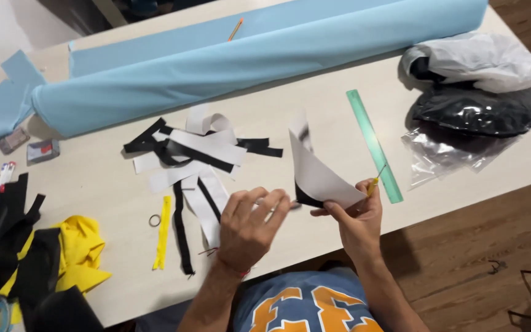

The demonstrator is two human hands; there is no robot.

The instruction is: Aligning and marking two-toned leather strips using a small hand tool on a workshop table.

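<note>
Overhead, a pale table [314, 117] carries everything. Largest: a light blue fabric roll [247, 61] lying along the far edge, an orange pencil [236, 28] resting on top. At the right end, a white plastic bag [480, 58] sits against a black bundle [477, 109] and a clear bag [444, 154]. Left near corner: black and yellow cloth [75, 252]. Mid-table, a heap of black and white strips [195, 160]; a green ruler [373, 144] lies just right of centre. Near edge: right hand [354, 218] pinches a curled white sheet with black backing [318, 175], held above the table, thumb on its lower edge, with a thin yellow-handled tool [374, 181] gripped in the same hand. Left hand [250, 227] hovers beside the sheet, fingers loosely curled; whether it grips anything cannot be told.
</note>
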